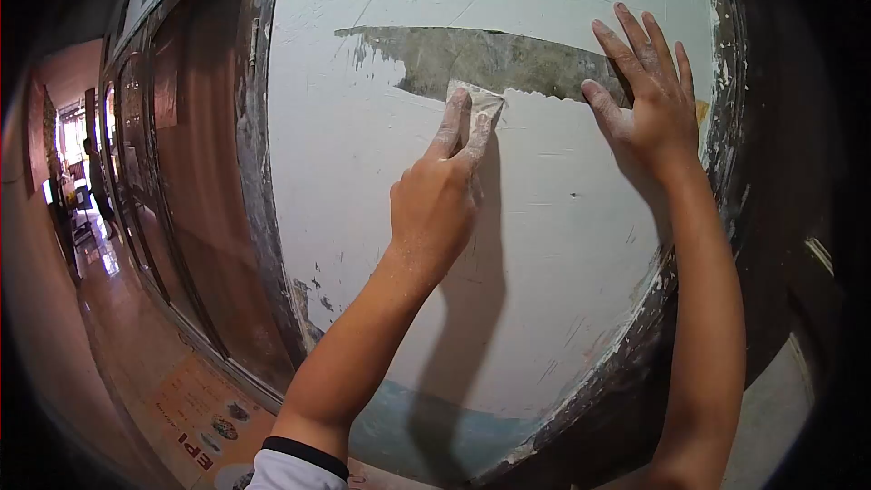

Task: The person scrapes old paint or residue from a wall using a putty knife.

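Note:
My left hand (pixel 437 186) is closed on a small scraper blade (pixel 479 93) caked with white filler, two fingers pressing along it. The blade lies against the lower edge of a bare grey-brown patch (pixel 517 59) in the white-coated panel (pixel 562 191). At the right end of that patch, my right hand (pixel 651 109) rests on the panel, fingers spread, holding nothing. White residue dusts the fingers of both hands. Most of the scraper is hidden behind my left fingers.
A dark, paint-flecked frame (pixel 265 127) borders the panel. Left of it are brown glazed doors (pixel 200 127) and a corridor with a shiny floor (pixel 113 286), where a person (pixel 95 177) stands far off. An orange printed sheet (pixel 204 413) lies low at left.

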